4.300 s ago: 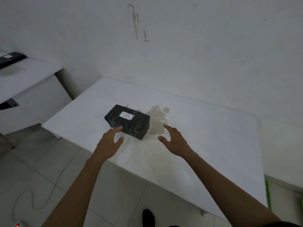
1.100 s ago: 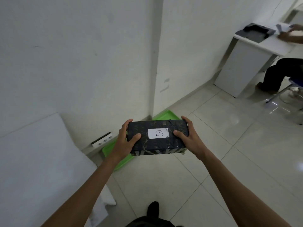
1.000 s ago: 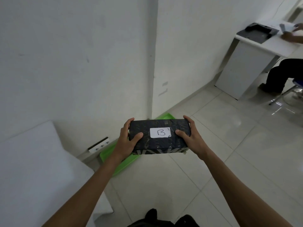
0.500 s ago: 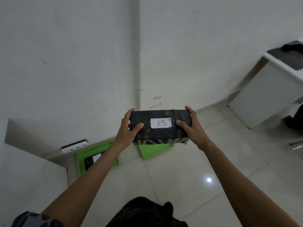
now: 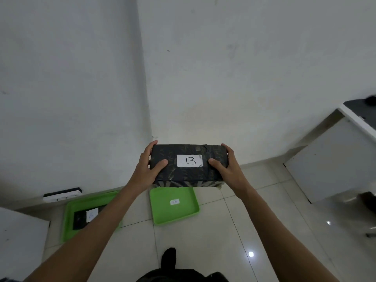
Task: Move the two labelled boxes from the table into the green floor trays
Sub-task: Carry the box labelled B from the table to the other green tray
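I hold a dark patterned box (image 5: pixel 189 176) with a white label marked B at chest height, level, in the corner of the room. My left hand (image 5: pixel 145 169) grips its left end and my right hand (image 5: pixel 227 169) grips its right end. Below the box on the floor lies a green tray (image 5: pixel 162 214) with a small white label inside it and nothing else. A second green tray (image 5: pixel 70 231) lies to its left and holds another dark box (image 5: pixel 80 219) with a white label, partly hidden by my left forearm.
Two white walls meet in a corner just behind the trays. A white power strip (image 5: pixel 62 195) sits along the left wall's base. The white table's corner (image 5: pixel 20 241) is at lower left and a white desk (image 5: pixel 333 159) at right. My shoe (image 5: pixel 167 259) is on the tiles.
I lifted the B box off the table and turned right with it to face the corner. Both green trays have come fully into view beneath the box.
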